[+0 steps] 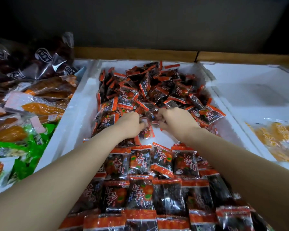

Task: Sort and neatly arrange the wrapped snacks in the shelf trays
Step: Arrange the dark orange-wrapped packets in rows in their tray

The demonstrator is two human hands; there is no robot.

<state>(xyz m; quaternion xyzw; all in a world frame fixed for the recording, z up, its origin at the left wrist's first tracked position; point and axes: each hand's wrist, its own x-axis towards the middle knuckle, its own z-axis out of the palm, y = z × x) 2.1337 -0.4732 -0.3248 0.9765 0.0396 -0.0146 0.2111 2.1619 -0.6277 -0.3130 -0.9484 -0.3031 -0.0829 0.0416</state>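
Left hand (130, 125) and right hand (174, 119) level, fingers (143, 125) grasping wrapped snacks (146, 131) at loose pile's (157, 87) near edge; tidy rows (157, 164) just bodyward within tray (78, 105).

wooden rail (135, 54): runs across the back | dark wall (157, 22): above it

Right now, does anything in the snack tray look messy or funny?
Yes. The far heap of red-and-black packets in the white tray is jumbled, tilted every way, unlike the neat rows nearer. One packet in the row nearest the heap sits crooked.
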